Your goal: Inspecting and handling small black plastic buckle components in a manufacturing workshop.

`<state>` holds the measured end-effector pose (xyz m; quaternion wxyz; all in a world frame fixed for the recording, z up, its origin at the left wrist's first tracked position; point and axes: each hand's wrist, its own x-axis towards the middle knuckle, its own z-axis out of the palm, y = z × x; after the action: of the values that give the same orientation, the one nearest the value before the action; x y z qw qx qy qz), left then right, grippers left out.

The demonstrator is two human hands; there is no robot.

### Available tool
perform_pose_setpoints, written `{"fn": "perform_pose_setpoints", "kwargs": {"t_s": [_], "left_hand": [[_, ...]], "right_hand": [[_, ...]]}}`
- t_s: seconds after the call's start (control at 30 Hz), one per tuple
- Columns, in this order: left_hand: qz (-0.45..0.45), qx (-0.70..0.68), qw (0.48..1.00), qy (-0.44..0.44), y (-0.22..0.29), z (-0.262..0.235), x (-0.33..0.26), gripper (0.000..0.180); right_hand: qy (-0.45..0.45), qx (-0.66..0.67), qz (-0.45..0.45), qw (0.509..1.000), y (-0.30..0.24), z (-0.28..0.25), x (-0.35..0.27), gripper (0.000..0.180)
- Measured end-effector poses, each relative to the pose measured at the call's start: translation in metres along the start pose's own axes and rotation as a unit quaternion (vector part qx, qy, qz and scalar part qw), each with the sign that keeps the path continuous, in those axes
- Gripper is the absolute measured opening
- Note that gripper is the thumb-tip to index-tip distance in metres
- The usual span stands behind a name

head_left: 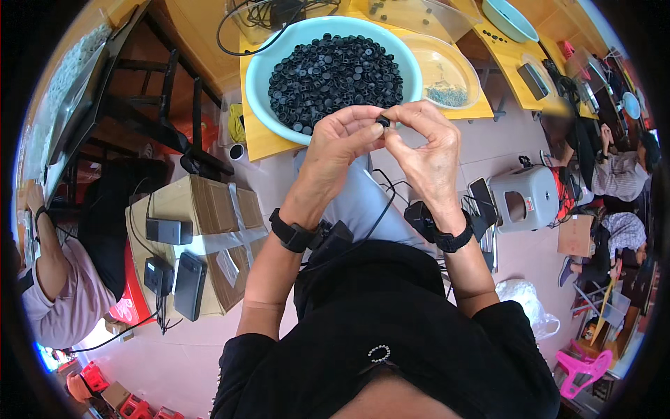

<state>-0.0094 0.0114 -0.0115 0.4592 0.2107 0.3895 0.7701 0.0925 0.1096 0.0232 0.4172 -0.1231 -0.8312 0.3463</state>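
Observation:
A small black round cap (382, 121) sits between my two hands, just in front of a light-blue basin. My left hand (336, 145) pinches it between thumb and forefinger from the left. From the right, my right hand (427, 143) closes thumb and fingertip on the same cap; fine detail at the fingertips is too small to make out. The basin (257, 89) holds a heap of similar black caps (335, 78). To its right lies a clear shallow plastic tray (469, 70) with small metallic pieces (447, 95) gathered at its near side.
The basin and tray rest on a yellow table (269, 145). Left of me, a taped cardboard box (202, 209) carries dark devices with cables. A grey plastic stool (530, 199) stands to the right. Other people sit at the left and far right.

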Motion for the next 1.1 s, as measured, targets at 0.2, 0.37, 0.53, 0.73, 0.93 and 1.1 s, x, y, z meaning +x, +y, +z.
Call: {"fn": "perform_pose_setpoints", "kwargs": {"t_s": [0.2, 0.37, 0.53, 0.73, 0.93, 1.1], "left_hand": [[0.013, -0.008, 0.999, 0.034, -0.006, 0.003, -0.004, 0.020], [0.028, -0.010, 0.999, 0.032, -0.009, 0.003, -0.007, 0.021], [0.063, 0.024, 0.997, 0.028, -0.007, 0.003, -0.010, 0.023], [0.104, 0.081, 0.991, 0.030, -0.004, 0.007, -0.013, 0.025], [0.121, 0.114, 0.985, 0.034, -0.003, 0.010, -0.012, 0.024], [0.151, 0.104, 0.982, 0.055, -0.003, 0.011, -0.009, 0.024]], "right_hand": [[-0.001, -0.020, -0.016, 1.000, 0.003, 0.000, -0.001, 0.018], [-0.011, -0.005, -0.004, 1.000, 0.002, 0.000, 0.000, 0.017], [-0.066, -0.011, 0.008, 0.998, 0.002, -0.002, 0.000, 0.016], [-0.032, 0.021, 0.010, 0.999, -0.003, -0.001, 0.001, 0.017], [-0.046, 0.014, 0.027, 0.998, -0.009, -0.002, 0.005, 0.017], [-0.039, 0.020, 0.021, 0.999, -0.007, 0.003, 0.007, 0.020]]}}
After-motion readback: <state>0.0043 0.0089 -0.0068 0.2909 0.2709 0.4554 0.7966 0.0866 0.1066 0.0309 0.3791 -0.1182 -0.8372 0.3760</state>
